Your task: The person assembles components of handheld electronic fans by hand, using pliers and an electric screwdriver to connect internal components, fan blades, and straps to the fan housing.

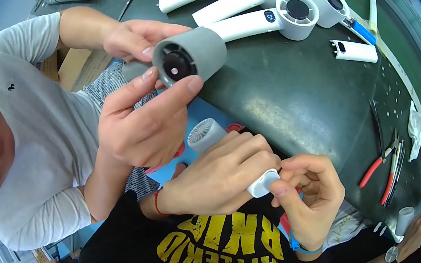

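Observation:
My left hand (224, 168) is wrapped round a white handheld fan (203, 135). The fan's round grilled head shows beyond my wrist side, and the white end of its handle (262, 184) sticks out by my thumb. Close against that end is my right hand (311, 199), fingers curled and thumb tip at the handle's edge. Anything pinched between those fingertips is too small or hidden to name. Most of the handle is covered by my left fingers.
A co-worker's hands (142, 116) at the left hold a grey fan (203, 50). Several white fans (248, 16) lie along the back of the dark table (301, 101). A white shell piece (359, 53), red-handled pliers (390, 175) and a tissue (416, 131) lie rightward. Another person's hand (417, 230) is far right.

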The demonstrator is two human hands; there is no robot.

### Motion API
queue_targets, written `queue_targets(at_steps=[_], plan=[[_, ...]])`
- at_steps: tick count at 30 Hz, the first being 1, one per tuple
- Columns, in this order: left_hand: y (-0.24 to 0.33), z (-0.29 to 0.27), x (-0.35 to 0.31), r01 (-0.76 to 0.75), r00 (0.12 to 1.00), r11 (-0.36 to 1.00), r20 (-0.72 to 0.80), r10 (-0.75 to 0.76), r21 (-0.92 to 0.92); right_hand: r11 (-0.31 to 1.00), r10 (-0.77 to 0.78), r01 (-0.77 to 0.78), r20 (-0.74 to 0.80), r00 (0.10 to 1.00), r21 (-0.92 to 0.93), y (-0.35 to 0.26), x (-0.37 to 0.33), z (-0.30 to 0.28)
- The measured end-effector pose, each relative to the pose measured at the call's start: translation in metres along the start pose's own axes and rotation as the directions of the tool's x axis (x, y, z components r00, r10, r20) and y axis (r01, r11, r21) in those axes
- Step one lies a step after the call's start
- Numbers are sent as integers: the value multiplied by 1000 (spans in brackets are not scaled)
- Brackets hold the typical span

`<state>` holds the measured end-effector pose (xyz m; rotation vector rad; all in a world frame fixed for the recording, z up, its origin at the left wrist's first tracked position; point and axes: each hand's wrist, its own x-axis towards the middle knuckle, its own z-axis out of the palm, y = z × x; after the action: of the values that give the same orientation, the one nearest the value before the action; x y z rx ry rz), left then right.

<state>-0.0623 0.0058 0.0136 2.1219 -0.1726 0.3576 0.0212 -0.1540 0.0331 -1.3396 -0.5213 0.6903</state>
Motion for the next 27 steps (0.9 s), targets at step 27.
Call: queue_targets(at_steps=[27], plan=[[-5, -2, -7, -32, 999, 995, -5, 32, 99, 982, 50, -60, -62, 997, -181, -6, 2, 12]])
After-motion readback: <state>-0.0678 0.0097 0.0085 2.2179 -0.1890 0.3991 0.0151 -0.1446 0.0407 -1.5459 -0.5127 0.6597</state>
